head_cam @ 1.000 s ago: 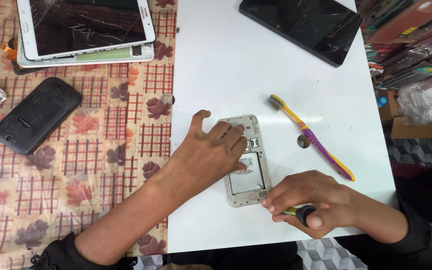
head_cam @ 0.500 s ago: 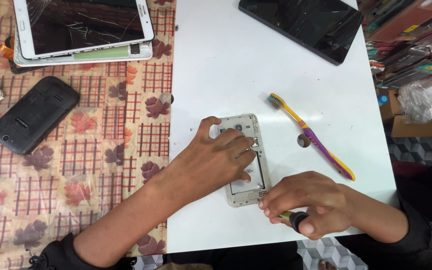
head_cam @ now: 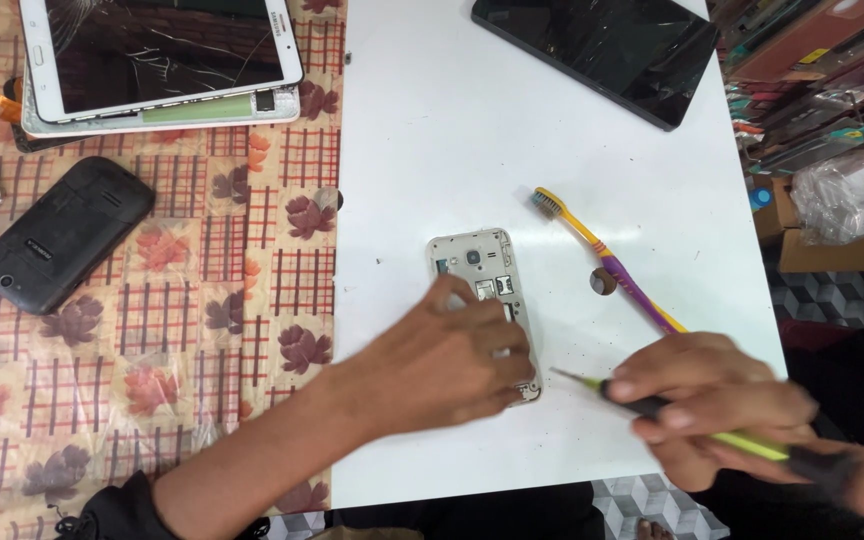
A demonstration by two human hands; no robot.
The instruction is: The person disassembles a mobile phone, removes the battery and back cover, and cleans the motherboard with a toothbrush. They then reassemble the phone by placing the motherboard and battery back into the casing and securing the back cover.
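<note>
Left hand: the left hand [head_cam: 452,365] lies palm down over the lower half of a small cream-coloured phone with its back cover off [head_cam: 479,268], fingers spread and flat, pinning it rather than gripping.
Opened phone: it lies lengthwise on the white tabletop [head_cam: 432,130], camera end pointing away from the person, its circuitry and card slots showing above the fingers.
Right hand: the right hand [head_cam: 722,400] is curled closed around a thin screwdriver with a yellow-green and black handle [head_cam: 672,412]; the metal tip points left and sits just beside the phone's lower right corner. Motion blur keeps me from telling whether the tip touches it.
Toothbrush: a yellow and purple toothbrush [head_cam: 602,262] lies diagonally on the white top, to the right of the phone, its handle end running under the right hand.
Further off: a black tablet with a cracked screen [head_cam: 597,45] at the far edge; on the checked floral cloth [head_cam: 152,330] to the left, a white tablet with cracked glass [head_cam: 162,55] and a black phone lying back up [head_cam: 62,232].
</note>
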